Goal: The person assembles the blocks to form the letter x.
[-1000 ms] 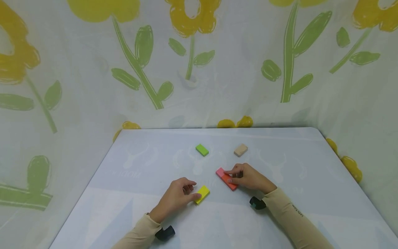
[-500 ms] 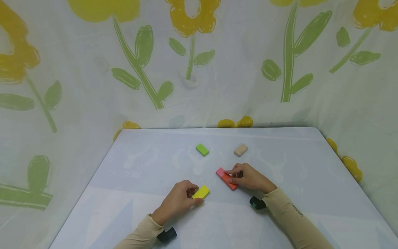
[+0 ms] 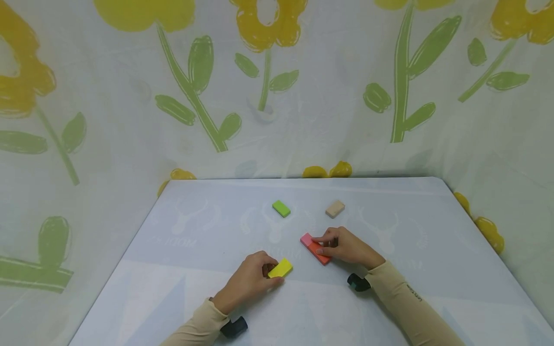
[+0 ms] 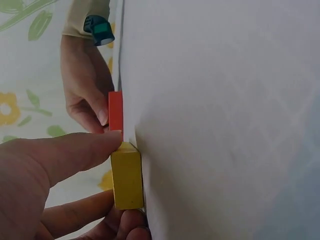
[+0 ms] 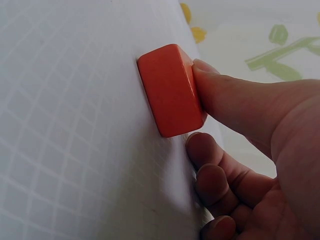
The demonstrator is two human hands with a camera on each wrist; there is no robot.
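Observation:
My left hand (image 3: 248, 280) pinches a yellow block (image 3: 281, 268) between thumb and fingers, low over the table. The left wrist view shows the thumb along one edge of the yellow block (image 4: 128, 179) and fingertips at its other end. To the right, a red block (image 3: 321, 255) lies end to end with a pink block (image 3: 306, 238) in one slanting row. My right hand (image 3: 347, 246) holds the red block, thumb on its top and index fingertip by the pink block. In the right wrist view, the red block (image 5: 171, 92) hides the index finger; the other fingers curl beside it.
A green block (image 3: 281, 208) and a plain wooden block (image 3: 335, 208) lie apart farther back on the white table (image 3: 216, 202). A flower-patterned curtain (image 3: 311, 96) rises directly behind the table's back edge. Each wrist wears a small dark camera (image 3: 234, 327).
My left thumb has shifted from the yellow block's top to its near side, and the fingers have closed round the block. My right hand and the red and pink blocks stay put.

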